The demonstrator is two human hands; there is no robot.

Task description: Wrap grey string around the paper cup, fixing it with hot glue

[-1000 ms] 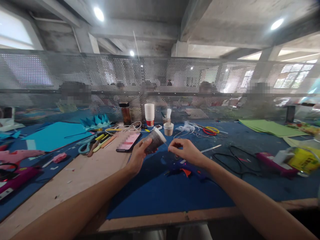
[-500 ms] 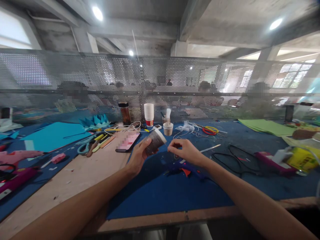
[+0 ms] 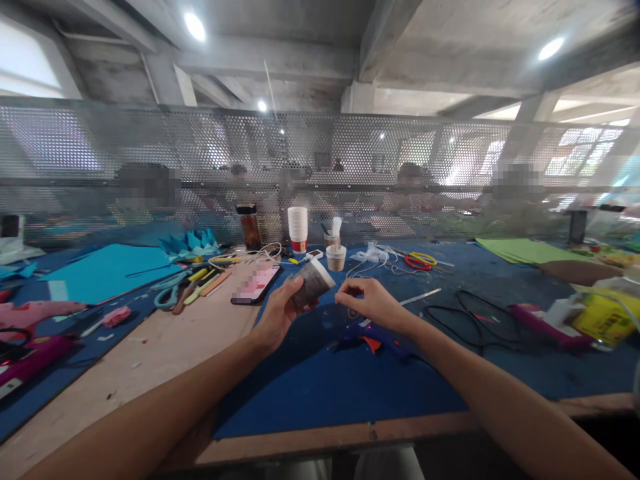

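Note:
My left hand (image 3: 277, 312) is closed round a dark paper cup (image 3: 311, 283) with a white rim, held tilted on its side above the blue table mat (image 3: 320, 387). My right hand (image 3: 373, 301) is just right of the cup's rim, with its fingers pinched on a thin white string that is hard to make out. A blue glue gun (image 3: 373, 337) with an orange trigger lies on the mat under my right wrist.
A phone (image 3: 256, 283) lies left of the cup on a brown board (image 3: 165, 350). Behind stand a stack of white cups (image 3: 298, 228), a brown jar (image 3: 250, 227) and small tubs (image 3: 337, 257). Scissors (image 3: 170, 293), blue paper (image 3: 107, 270), black cables (image 3: 475, 313), green paper (image 3: 530, 252) and a mesh screen (image 3: 320, 173) surround them.
Almost nothing differs: the cup in my left hand has shifted slightly, and my right hand stays pinched beside its rim.

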